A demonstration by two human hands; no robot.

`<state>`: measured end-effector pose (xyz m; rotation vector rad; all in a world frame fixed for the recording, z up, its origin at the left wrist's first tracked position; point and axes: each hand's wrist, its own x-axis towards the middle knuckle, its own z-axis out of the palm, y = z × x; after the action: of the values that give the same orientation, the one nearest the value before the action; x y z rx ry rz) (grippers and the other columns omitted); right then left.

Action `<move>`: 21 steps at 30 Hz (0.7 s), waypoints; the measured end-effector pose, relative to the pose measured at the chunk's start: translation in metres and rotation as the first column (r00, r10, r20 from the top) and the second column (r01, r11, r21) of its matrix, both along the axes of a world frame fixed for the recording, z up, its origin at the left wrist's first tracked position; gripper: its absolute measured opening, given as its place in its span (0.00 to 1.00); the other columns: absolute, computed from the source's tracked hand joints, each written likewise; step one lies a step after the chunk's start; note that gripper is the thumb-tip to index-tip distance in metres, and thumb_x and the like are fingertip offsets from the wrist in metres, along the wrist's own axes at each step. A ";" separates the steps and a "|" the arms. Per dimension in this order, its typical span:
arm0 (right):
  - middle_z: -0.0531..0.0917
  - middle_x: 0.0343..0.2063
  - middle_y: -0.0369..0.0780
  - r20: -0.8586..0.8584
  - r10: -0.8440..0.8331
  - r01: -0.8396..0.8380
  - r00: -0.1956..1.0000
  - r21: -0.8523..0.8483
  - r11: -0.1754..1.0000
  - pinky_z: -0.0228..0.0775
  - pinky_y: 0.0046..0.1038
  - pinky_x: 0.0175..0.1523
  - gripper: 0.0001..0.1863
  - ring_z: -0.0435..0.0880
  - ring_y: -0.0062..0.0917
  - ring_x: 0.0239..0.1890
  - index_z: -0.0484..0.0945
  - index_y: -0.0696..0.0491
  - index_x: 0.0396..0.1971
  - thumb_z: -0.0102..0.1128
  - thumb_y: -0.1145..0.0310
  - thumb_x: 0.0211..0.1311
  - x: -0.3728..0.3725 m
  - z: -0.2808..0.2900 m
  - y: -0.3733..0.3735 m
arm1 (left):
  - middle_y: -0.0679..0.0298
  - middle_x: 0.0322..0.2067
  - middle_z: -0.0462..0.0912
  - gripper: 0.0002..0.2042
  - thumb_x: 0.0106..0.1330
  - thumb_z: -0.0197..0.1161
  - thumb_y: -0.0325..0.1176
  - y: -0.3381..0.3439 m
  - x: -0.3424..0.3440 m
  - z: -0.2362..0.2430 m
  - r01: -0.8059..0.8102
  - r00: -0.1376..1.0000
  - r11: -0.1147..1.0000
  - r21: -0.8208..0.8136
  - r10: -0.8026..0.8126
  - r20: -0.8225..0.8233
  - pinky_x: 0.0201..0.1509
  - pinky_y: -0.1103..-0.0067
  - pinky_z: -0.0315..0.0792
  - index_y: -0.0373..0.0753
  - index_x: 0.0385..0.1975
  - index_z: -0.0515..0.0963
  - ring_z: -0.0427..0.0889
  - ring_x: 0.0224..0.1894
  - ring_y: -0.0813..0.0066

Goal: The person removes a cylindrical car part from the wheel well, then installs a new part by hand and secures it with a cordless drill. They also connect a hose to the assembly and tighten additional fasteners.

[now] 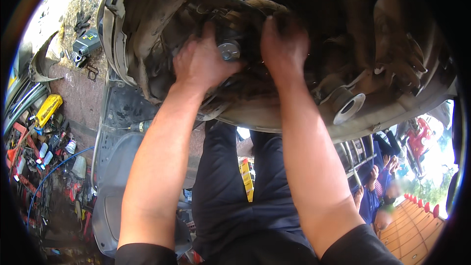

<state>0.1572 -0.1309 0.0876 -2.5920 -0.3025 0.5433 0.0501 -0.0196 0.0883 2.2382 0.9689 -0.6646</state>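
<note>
In the head view, reaches with both bare arms from the lower edge up into the dark cavity of a vehicle body (255, 110), wearing short black sleeves (146, 254). Keeps the elbows wider apart than the wrists, so slants the left forearm (156, 172) up and to the right, the right forearm (314, 157) up and to the left.

Turns the back of the left hand (201, 59) toward the camera, with one finger pointing upward, the thumb stretched out to the right and the other fingers bent at the left side. Has a round metal-ended part (228, 50) just beside that hand, above the thumb and between both hands, within the cavity. Cannot tell whether grasping the part or only touching it.

Holds the right hand (285, 44) at about the same height, apart from the round part, with the thumb side toward the left and the fingers bent into the shadow. Cannot tell, through the blur, whether clenched on something or free.

Near the right forearm, shows a flared metal ring (350, 108) at the lower rim of the body. Below, between legs in dark trousers (221, 186), shows a yellow box (247, 180). Left of the arms, shows a grey panel (125, 105), a dark bottle (87, 42), a yellow object (49, 110) and a blue hose (49, 174) among cluttered tools.
</note>
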 end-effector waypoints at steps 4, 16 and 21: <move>0.84 0.48 0.58 -0.278 -0.179 0.144 0.944 -0.143 0.979 0.73 0.40 0.63 0.34 0.84 0.48 0.55 0.83 0.67 0.47 0.49 0.46 0.67 0.025 -0.027 0.020 | 0.40 0.49 0.82 0.47 0.46 0.79 0.53 0.009 -0.001 0.014 -0.005 0.997 1.000 -0.026 0.007 0.071 0.57 0.57 0.77 0.40 0.66 0.65 0.82 0.53 0.41; 0.77 0.64 0.49 -0.529 -0.362 0.281 0.767 -0.230 0.932 0.68 0.39 0.68 0.37 0.76 0.39 0.67 0.81 0.51 0.59 0.57 0.40 0.56 0.044 -0.080 0.031 | 0.41 0.57 0.73 0.45 0.45 0.77 0.58 0.001 0.021 0.010 -0.015 1.000 0.996 0.087 0.013 0.025 0.59 0.56 0.75 0.40 0.63 0.73 0.76 0.59 0.42; 0.83 0.56 0.47 -0.557 -0.381 0.370 0.738 -0.137 0.919 0.69 0.34 0.64 0.31 0.80 0.35 0.59 0.85 0.52 0.52 0.66 0.46 0.52 0.042 -0.076 0.034 | 0.42 0.56 0.72 0.46 0.42 0.79 0.57 -0.008 0.009 0.005 -0.037 0.991 0.971 0.234 0.006 0.132 0.62 0.53 0.70 0.41 0.62 0.73 0.69 0.63 0.37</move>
<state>0.1987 -0.0974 0.0117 -2.2616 0.4285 1.1300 0.0595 -0.0280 0.0931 2.4390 1.0516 -0.4038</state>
